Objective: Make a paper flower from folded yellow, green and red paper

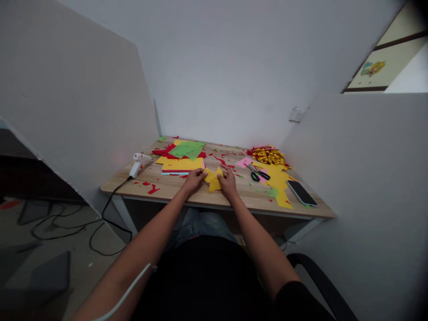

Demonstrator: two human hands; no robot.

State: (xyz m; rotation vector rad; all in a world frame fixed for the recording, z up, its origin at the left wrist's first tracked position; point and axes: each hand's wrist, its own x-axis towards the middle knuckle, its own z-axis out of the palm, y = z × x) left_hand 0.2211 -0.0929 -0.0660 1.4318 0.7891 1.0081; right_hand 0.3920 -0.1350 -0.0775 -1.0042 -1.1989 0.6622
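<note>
Between my two hands, close to the table's front edge, is a folded yellow piece [214, 182] that looks like felt or paper. My left hand [195, 180] pinches its left side with closed fingers. On the right side my right hand [228, 182] grips it, thumb and fingers pressed together. The piece has creased, raised flaps and a point hanging toward me. Just behind my left hand lies a stack of coloured sheets [182, 165], yellow on top. Black-handled scissors [258, 174] rest to the right of my right hand.
At the left edge stands a white glue gun [137, 164], its black cord [110, 198] hanging to the floor. Green sheets [189, 149] top a red pile. A heap of yellow folded pieces [268, 156], yellow sheets [277, 178] and a phone [301, 193] lie right. Red scraps litter the wooden table [234, 196].
</note>
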